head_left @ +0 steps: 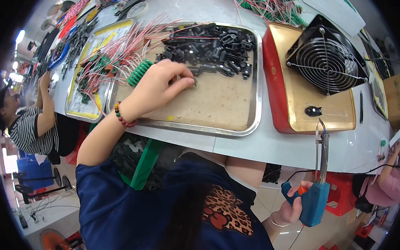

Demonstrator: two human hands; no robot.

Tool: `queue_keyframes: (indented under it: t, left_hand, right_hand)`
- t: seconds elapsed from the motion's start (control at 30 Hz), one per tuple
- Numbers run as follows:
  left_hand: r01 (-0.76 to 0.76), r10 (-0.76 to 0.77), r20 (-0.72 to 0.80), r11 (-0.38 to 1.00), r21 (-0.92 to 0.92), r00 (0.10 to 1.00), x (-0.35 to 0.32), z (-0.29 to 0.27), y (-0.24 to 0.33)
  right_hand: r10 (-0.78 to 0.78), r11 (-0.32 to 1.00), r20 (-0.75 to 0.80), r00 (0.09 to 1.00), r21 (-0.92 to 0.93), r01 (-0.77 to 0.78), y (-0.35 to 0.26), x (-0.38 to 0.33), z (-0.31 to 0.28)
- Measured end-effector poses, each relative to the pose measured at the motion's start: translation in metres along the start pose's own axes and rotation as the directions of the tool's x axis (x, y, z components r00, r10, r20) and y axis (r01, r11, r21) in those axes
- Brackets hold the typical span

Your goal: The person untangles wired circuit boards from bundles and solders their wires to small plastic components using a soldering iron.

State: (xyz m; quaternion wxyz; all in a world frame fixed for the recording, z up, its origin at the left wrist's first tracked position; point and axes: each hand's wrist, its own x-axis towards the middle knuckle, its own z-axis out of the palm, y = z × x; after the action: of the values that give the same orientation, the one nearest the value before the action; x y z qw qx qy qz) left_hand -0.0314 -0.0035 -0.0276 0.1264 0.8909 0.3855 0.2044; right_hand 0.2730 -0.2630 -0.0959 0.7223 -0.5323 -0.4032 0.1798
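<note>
My left hand reaches over the metal tray, with thumb and fingertips pinched together beside a pile of small black plastic parts. What lies between those fingertips is too small to make out. A coil of green circuit boards with red and white wires sits next to that hand. My right hand grips a teal soldering gun with an orange trigger, its long nozzle pointing up. The gun's tip is close to a single black part in the gold-coloured box lid.
A black fan with a wire guard leans in the red-sided lid. To the left stands another tray with wired green boards. More wired boards are heaped at the back. A green-edged bin is below the table; a person works at far left.
</note>
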Motion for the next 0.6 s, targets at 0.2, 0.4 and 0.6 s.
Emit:
queue_keyframes:
  t: [0.2,0.4,0.6]
  left_hand:
    - [-0.024,0.024,0.005,0.997,-0.068,1.0,0.006,0.012,0.01]
    - [0.082,-0.051,-0.316,0.993,0.085,0.947,-0.005,-0.023,-0.013]
    - [0.106,0.012,-0.244,0.879,0.464,0.97,-0.028,-0.04,-0.04]
  right_hand:
    - [0.012,0.999,0.005,1.0,0.034,-0.013,0.002,0.001,0.001]
    - [-0.003,1.0,-0.011,1.0,0.024,0.004,0.006,-0.001,-0.006]
    - [-0.001,0.999,-0.016,1.0,0.039,0.002,0.009,0.002,-0.006]
